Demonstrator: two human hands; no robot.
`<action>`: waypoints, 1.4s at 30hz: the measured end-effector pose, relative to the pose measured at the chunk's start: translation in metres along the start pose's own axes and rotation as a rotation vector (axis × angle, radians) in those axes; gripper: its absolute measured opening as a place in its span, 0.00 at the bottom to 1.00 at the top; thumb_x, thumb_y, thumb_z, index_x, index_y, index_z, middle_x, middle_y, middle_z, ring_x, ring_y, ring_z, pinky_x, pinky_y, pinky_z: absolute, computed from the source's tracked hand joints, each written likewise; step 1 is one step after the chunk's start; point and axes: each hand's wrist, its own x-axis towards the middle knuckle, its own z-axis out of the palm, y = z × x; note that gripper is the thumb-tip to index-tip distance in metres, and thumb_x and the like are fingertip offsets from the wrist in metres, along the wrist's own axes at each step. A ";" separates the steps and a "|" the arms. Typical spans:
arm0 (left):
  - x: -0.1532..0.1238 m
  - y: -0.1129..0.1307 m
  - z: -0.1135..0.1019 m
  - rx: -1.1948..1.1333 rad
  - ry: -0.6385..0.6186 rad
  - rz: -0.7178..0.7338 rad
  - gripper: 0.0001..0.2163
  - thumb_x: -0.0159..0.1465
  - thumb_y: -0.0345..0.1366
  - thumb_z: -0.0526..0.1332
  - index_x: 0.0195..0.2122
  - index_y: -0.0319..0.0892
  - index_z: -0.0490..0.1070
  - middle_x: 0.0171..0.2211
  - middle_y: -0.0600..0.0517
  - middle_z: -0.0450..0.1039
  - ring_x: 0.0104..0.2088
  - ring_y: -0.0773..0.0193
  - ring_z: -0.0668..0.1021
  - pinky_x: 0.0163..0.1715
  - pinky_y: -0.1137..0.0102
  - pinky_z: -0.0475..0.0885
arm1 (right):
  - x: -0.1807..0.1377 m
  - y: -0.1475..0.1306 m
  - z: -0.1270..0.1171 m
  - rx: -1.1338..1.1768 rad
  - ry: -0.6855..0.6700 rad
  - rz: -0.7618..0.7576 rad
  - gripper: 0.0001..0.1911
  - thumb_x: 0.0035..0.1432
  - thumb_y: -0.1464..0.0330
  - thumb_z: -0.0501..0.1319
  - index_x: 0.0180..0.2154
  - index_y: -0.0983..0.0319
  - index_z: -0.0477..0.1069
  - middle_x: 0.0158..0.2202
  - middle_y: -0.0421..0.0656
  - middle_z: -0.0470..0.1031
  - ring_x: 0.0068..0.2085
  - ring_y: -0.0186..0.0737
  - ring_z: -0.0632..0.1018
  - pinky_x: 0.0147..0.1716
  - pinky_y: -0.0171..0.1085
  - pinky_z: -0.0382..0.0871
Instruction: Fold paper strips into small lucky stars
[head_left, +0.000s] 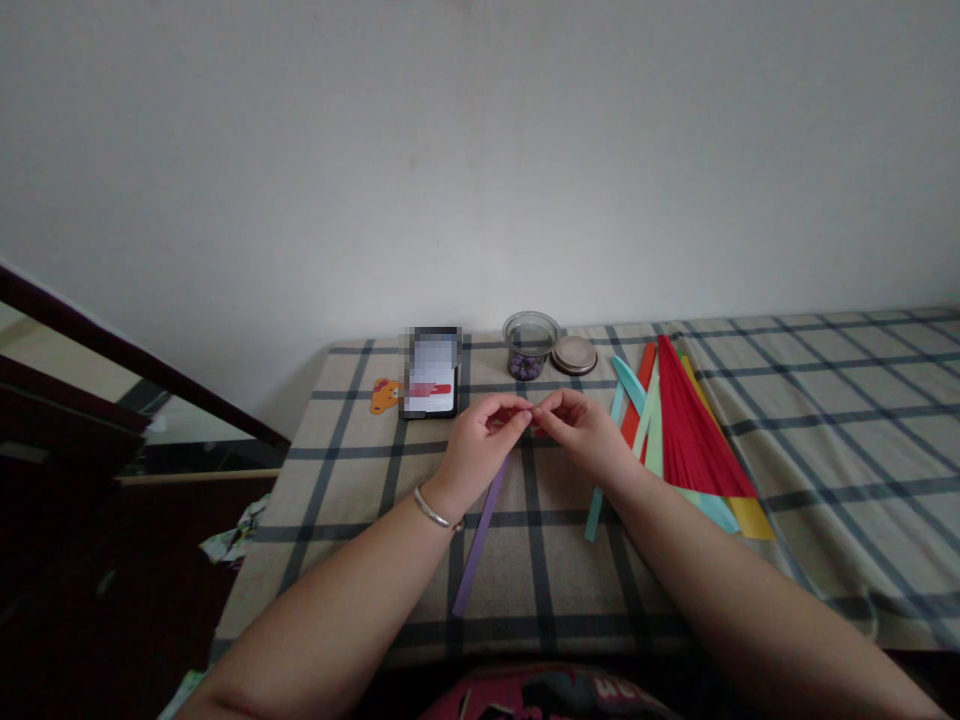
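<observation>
The left hand (487,435) and right hand (589,430) meet over the middle of the worktop (555,570), each with thumb and forefinger pressed together, fingertips all but touching. They appear to pinch the upper end of a purple paper strip (480,540), though that end is hidden; its free length slants down toward the person, below the left wrist, probably left loose so the fingers can work the end precisely. A silver bracelet (432,508) circles that wrist.

Red paper strips (694,440) lie fanned beside the right forearm, with yellow (757,520) and light-blue strips (592,515) around them, likely kept within easy reach. Beyond the hands, a clear jar (529,350) with purple pieces inside stands uncovered, its lid (575,354) just beside it, presumably for ready access. A phone (442,375) is next to an orange bear cutout (385,397), screen perhaps positioned for viewing.

Checked cloth covers the worktop, rumpled at right. A plain pale wall (480,180) rises behind; dark wooden rails (150,355) stand at left.
</observation>
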 end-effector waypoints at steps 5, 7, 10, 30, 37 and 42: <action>0.002 -0.003 0.002 -0.223 0.020 -0.146 0.08 0.57 0.37 0.64 0.35 0.39 0.74 0.33 0.51 0.75 0.32 0.67 0.75 0.35 0.71 0.72 | 0.000 -0.002 0.001 0.138 -0.014 0.060 0.16 0.45 0.55 0.67 0.26 0.60 0.68 0.25 0.38 0.71 0.27 0.34 0.72 0.31 0.36 0.66; 0.002 -0.005 0.003 -0.309 0.030 -0.188 0.09 0.56 0.38 0.65 0.35 0.40 0.74 0.32 0.52 0.75 0.30 0.69 0.75 0.34 0.72 0.71 | -0.001 -0.003 0.001 0.198 -0.018 0.087 0.16 0.44 0.55 0.67 0.26 0.60 0.68 0.24 0.37 0.71 0.27 0.33 0.72 0.30 0.35 0.67; 0.002 -0.008 0.004 -0.366 0.042 -0.216 0.10 0.55 0.39 0.66 0.36 0.41 0.74 0.32 0.53 0.75 0.30 0.70 0.74 0.33 0.73 0.70 | -0.002 -0.005 0.000 0.296 -0.030 0.135 0.16 0.45 0.56 0.67 0.27 0.60 0.69 0.25 0.37 0.72 0.28 0.33 0.74 0.30 0.35 0.68; 0.000 0.003 0.004 -0.288 -0.012 -0.125 0.07 0.58 0.37 0.63 0.33 0.39 0.71 0.29 0.53 0.74 0.30 0.67 0.76 0.35 0.70 0.73 | -0.007 -0.011 0.002 0.563 -0.125 0.308 0.13 0.43 0.61 0.68 0.27 0.61 0.68 0.24 0.39 0.74 0.27 0.34 0.75 0.23 0.33 0.72; -0.002 0.008 0.006 -0.429 -0.084 -0.155 0.07 0.57 0.36 0.64 0.33 0.39 0.72 0.27 0.53 0.74 0.28 0.67 0.77 0.29 0.72 0.74 | -0.006 -0.011 0.003 0.565 -0.157 0.337 0.14 0.43 0.61 0.69 0.26 0.62 0.69 0.20 0.36 0.71 0.20 0.28 0.70 0.21 0.30 0.71; -0.001 0.006 0.006 -0.432 -0.079 -0.149 0.07 0.57 0.36 0.65 0.32 0.38 0.73 0.26 0.53 0.74 0.28 0.67 0.76 0.28 0.71 0.75 | -0.005 -0.011 0.003 0.513 -0.165 0.322 0.16 0.42 0.60 0.70 0.26 0.62 0.68 0.20 0.35 0.72 0.20 0.27 0.71 0.22 0.29 0.71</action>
